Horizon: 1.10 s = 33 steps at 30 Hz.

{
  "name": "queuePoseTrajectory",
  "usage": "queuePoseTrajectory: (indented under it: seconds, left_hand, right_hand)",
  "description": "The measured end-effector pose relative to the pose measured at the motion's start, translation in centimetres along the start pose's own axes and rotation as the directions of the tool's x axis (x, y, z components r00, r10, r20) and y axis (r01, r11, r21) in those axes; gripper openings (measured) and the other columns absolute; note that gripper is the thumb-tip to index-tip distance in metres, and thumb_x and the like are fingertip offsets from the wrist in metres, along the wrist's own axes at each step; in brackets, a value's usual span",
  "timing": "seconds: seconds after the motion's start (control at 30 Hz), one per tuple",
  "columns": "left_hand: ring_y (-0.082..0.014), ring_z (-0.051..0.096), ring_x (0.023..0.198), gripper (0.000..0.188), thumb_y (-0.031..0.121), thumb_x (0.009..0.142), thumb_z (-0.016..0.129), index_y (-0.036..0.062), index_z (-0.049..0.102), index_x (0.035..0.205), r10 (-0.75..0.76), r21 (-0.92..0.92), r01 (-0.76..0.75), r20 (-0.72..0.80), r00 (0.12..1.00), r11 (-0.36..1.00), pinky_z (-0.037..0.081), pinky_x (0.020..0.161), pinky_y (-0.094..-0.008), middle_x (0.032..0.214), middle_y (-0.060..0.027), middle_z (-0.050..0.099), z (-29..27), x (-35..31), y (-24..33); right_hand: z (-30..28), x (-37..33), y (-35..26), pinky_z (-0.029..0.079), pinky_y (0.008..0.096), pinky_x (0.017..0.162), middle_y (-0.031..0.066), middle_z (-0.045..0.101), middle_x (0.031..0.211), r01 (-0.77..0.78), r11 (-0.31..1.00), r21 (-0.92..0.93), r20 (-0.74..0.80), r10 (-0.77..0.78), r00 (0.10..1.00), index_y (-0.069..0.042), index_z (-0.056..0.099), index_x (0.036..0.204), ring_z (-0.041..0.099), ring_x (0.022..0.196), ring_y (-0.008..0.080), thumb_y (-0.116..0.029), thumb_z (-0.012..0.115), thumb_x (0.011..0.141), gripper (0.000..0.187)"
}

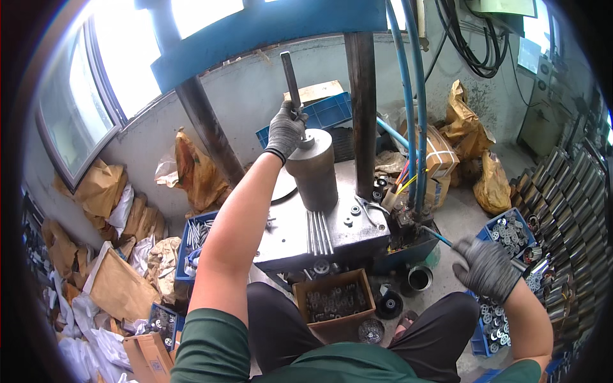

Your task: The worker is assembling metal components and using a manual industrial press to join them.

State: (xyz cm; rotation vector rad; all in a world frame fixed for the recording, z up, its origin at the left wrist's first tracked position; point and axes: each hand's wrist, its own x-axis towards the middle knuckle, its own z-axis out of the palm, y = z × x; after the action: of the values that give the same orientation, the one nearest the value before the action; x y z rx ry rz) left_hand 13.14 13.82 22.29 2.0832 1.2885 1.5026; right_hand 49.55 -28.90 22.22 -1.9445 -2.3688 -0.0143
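Observation:
My left hand (287,131), in a grey knit glove, is closed round the lower part of an upright flat metal bar (290,80). It is just above a grey metal cylinder (313,169) standing on the press table (357,237). My right hand (488,271), gloved the same way, is curled at the end of a thin blue lever (437,236) beside the press. Several thin metal rods (319,233) lie side by side in front of the cylinder. Pliers (370,212) and small bearings (355,209) rest to their right.
The press has a blue crossbeam (274,41) and two dark columns (361,115). A cardboard box (335,325) of small metal parts stands between my legs. Blue crates of metal parts (511,233) are at right, near stacked metal tubes (562,204). Paper sacks (121,281) crowd the left.

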Motion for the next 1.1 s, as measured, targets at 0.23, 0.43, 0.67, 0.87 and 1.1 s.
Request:
queuePoseTrajectory:
  seconds: [0.23,0.43,0.67,0.87,1.1]
  left_hand:
    - [-0.0194,0.07,0.081,0.032,0.023,0.105,0.067,0.0063,0.062,0.132,-0.081,-0.172,0.072,-0.049,0.996,0.983,0.056,0.077,-0.0371,0.09,-0.01,0.073,2.8,-1.3,-2.2]
    - [-0.0131,0.068,0.083,0.03,0.028,0.11,0.062,0.0008,0.068,0.122,-0.181,-0.303,0.187,0.048,0.982,0.934,0.057,0.075,-0.0302,0.092,-0.0069,0.071,1.6,-2.1,-0.3]
    - [-0.0148,0.071,0.084,0.024,0.022,0.109,0.062,0.0003,0.068,0.117,-0.197,-0.215,0.204,0.055,0.979,0.955,0.058,0.077,-0.0317,0.094,-0.0082,0.074,1.3,-2.1,0.2]
    - [-0.0141,0.07,0.085,0.022,0.02,0.109,0.062,0.0006,0.068,0.118,-0.202,-0.174,0.208,0.056,0.978,0.962,0.058,0.078,-0.0314,0.094,-0.0082,0.074,1.4,-1.9,0.0]
    - [-0.027,0.075,0.096,0.032,0.014,0.086,0.078,0.0107,0.069,0.117,0.158,0.256,-0.152,-0.003,0.987,0.955,0.061,0.09,-0.0384,0.109,-0.0104,0.076,1.3,-2.3,-1.3]
  right_hand:
    - [0.5,-0.2,-0.2,0.059,0.0511,0.081,0.0195,0.073,0.094,0.036,0.999,0.032,0.183,-0.041,0.982,-0.008,0.073,0.111,0.072,0.087,0.0411,-0.028,0.067,0.089,0.031]
    - [3.2,-3.3,-0.7,0.059,0.0497,0.078,0.0183,0.073,0.088,-0.117,0.993,0.034,0.193,0.108,0.975,-0.007,0.075,0.092,0.073,0.085,0.0403,-0.026,0.069,0.087,0.02]
    - [8.6,-7.1,-2.2,0.054,0.0523,0.066,0.0217,0.065,0.073,-0.182,0.975,0.127,-0.067,0.192,0.979,-0.004,0.066,0.074,0.067,0.071,0.0432,-0.021,0.075,0.08,0.02]
    - [9.8,-7.8,-2.0,0.053,0.0524,0.066,0.0204,0.065,0.074,-0.241,0.962,0.128,-0.123,0.256,0.959,-0.005,0.064,0.075,0.067,0.072,0.0428,-0.019,0.075,0.082,0.02]
    - [10.6,-8.0,-1.1,0.051,0.0495,0.06,0.0183,0.066,0.07,-0.17,0.975,0.143,-0.188,0.195,0.963,-0.006,0.065,0.076,0.066,0.068,0.0396,-0.018,0.073,0.087,0.018]
